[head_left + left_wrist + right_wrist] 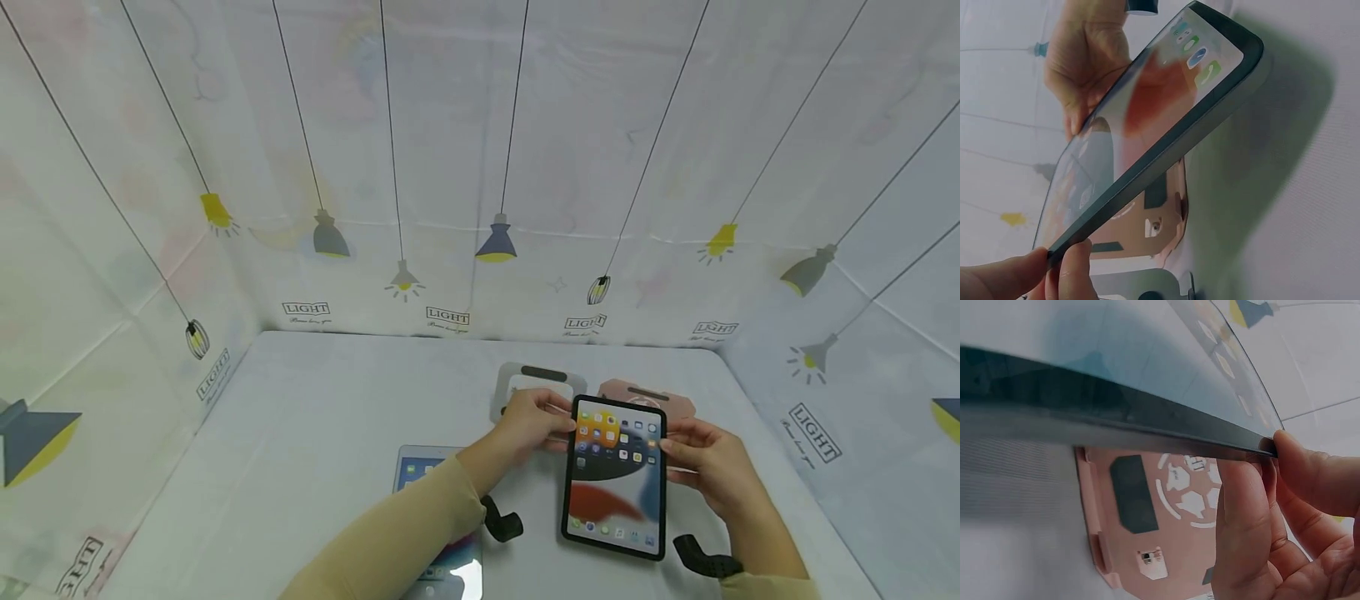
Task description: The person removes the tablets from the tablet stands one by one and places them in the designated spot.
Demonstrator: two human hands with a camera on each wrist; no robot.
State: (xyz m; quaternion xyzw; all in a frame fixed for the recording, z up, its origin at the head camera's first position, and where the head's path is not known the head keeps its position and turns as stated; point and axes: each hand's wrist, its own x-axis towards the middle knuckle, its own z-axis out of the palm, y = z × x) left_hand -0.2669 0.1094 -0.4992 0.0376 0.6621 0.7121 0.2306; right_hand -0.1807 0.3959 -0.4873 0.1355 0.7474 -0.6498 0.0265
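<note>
Both hands hold a black-framed tablet (617, 479) with its lit home screen facing up. The left hand (531, 421) pinches its upper left edge between thumb and fingers. At the upper right edge, the right hand (705, 458) grips with the thumb on the front and fingers behind. In the left wrist view the tablet (1147, 125) slants, its near corner raised above the table with a shadow below. Behind its top end lies a pink plate (678, 406) with cut-outs and dark pads, partly covered. A grey plate (577, 385) with a dark slot lies beside it, behind the left hand.
A second tablet (412, 471), white-framed and lit, lies on the white table (300, 417), partly hidden under the left forearm. Black wrist devices (502, 521) hang by both wrists. Fabric walls (450, 150) printed with lamps enclose the table's back and sides.
</note>
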